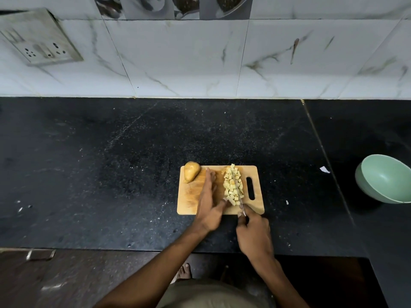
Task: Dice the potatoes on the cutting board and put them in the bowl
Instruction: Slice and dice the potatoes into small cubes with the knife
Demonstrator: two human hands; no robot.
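A wooden cutting board [191, 196] lies on the black counter. A pile of pale potato cubes [233, 185] sits on its right half. A whole unpeeled potato [191, 174] rests at its far left corner. My right hand [253, 234] grips the handle of a knife [236, 187], whose blade lies along the pile of cubes. My left hand [209, 203] lies flat on the board with straight fingers, just left of the cubes, its thumb touching the near end of the pile. A green bowl [384, 181] stands tilted on the counter far to the right.
The black counter [111, 163] stretches wide to the left and behind the board. A tiled wall [200, 58] with a socket plate [42, 41] rises at the back. Small white scraps [324, 169] lie between board and bowl. The counter's front edge runs below my wrists.
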